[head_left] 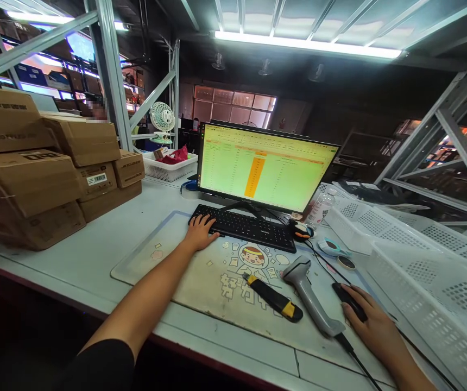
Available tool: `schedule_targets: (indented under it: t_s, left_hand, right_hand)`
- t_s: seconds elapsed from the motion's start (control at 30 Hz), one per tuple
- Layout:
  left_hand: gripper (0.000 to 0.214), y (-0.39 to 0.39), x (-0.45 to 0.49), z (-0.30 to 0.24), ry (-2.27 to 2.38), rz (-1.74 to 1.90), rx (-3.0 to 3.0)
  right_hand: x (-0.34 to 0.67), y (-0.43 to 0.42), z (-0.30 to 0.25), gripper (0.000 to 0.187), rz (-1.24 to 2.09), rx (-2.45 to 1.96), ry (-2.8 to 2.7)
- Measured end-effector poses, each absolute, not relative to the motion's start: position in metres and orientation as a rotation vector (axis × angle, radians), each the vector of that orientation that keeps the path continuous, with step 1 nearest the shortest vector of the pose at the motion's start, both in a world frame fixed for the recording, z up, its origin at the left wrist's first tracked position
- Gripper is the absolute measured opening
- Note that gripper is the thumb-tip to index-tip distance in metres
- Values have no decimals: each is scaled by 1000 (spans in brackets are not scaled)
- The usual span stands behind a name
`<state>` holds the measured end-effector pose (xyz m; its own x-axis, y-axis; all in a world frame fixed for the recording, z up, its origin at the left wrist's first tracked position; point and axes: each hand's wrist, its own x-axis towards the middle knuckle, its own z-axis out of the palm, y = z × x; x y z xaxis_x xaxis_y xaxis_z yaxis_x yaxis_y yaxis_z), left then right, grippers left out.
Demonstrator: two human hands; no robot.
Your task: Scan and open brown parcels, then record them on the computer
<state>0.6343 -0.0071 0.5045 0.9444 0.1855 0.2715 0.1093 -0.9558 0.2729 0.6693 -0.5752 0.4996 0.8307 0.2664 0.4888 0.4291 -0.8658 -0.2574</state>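
My left hand (201,232) lies with its fingers spread over the left end of a black keyboard (253,229). My right hand (370,320) is wrapped over a black computer mouse (349,302) on the right side of the printed desk mat (201,288). Between my hands, a black and yellow utility knife (273,296) rests on the mat. Beside it lies a grey barcode scanner (314,297) with its cable running toward the desk's front edge. Behind the keyboard stands a monitor (225,163) showing a spreadsheet with an orange column.
Cardboard boxes (21,179) are stacked on the left. White perforated baskets (433,293) line the right side. A white basket (170,167) holding red material stands behind, near a fan (162,117). A plastic bottle (322,208) and a tape roll (345,263) sit right of the keyboard.
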Motion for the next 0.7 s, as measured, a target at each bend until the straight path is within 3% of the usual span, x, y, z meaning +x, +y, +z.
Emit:
schedule_targets:
  t_s: [0.7]
  left_hand:
    - [70,-8,635,505,240,445,2838]
  right_hand:
    - [674,-581,493,62,-667,-2700,-464]
